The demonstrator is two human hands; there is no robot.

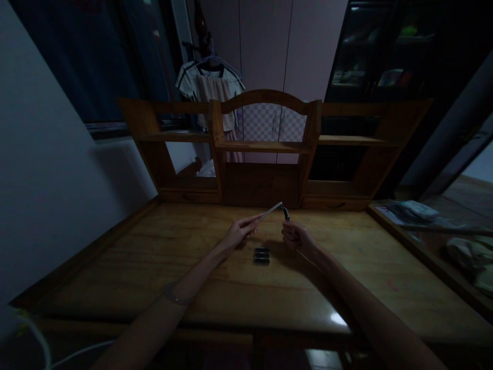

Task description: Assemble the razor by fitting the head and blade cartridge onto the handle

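My left hand (241, 232) is closed on a slim pale object (271, 210), flat or stick-like, which slants up to the right. Its far end lies close to the head of a small dark tool (285, 213) with a bent top, gripped upright in my right hand (296, 235). Whether the two touch I cannot tell, and the tool's exact kind is too dark to make out. Below and between my hands, several small dark rectangular pieces (261, 256) lie in a neat row on the wooden desk (173, 257).
A wooden shelf unit (265, 147) with low drawers stands along the desk's back edge. Clothes on a hanger (213, 77) hang behind it, before a pink wardrobe (265, 46). Papers or bags (412, 210) lie at the right. A pale cable (42, 339) is at lower left.
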